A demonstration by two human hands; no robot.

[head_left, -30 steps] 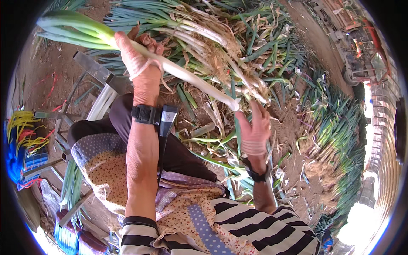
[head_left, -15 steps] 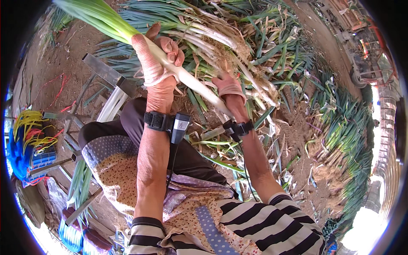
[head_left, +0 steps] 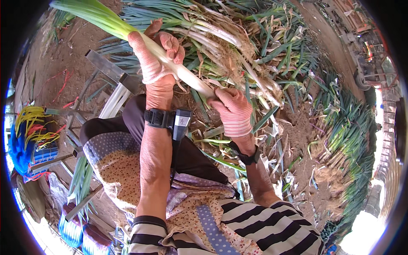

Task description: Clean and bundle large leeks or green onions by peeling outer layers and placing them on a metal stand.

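A long leek [head_left: 191,77] is held aslant between both hands, its green leaves beyond the left grip and its white shaft running down to the right one. The shaft is clasped between thumb and curled fingers by the left hand [head_left: 149,63]; its lower end is pinched between thumb and fingers by the right hand [head_left: 233,109], the very tip being hidden there. Striped coverings are worn on both hands. Beneath the grip, a floor of bare brown earth [head_left: 74,46] is noted, littered with trimmed leaves near the right hand. Just beyond the grip, a heap of leeks [head_left: 212,36] is laid with roots to the right. Well to the right, a long row of leeks [head_left: 344,136] is set down. To the left of the grip, a metal frame [head_left: 104,66] is seen, with yellow strands [head_left: 32,119] farther left; far right, a wheeled machine [head_left: 374,57] is stationed
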